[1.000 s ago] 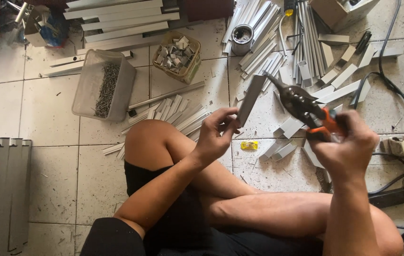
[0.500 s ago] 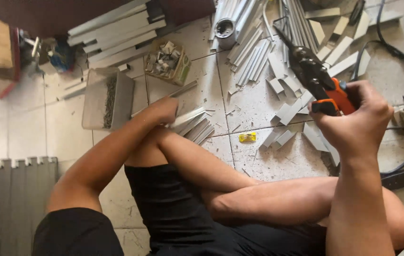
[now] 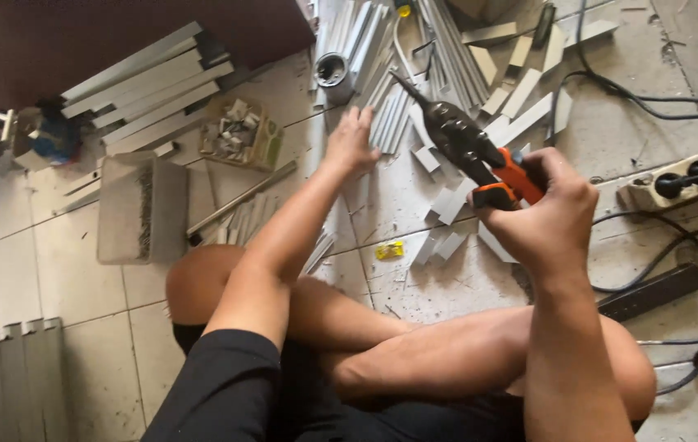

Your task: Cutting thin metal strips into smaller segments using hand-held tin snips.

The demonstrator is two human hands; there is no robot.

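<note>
I sit cross-legged on a tiled floor. My right hand grips a black and orange power drill held above the floor, its bit pointing up-left. My left hand is stretched forward with fingers spread, palm down on a pile of short grey aluminium profile pieces; it holds nothing. More cut profile pieces lie on the floor under the drill.
A cardboard box of screws and a small box of metal brackets lie at left. Long aluminium profiles are stacked behind them. A power strip with cables lies at right, a yellow scrap near my knee.
My left hand let go of the profile piece it held near my knee and reached forward to the pile of pieces. The drill stayed in my right hand and rose slightly.
</note>
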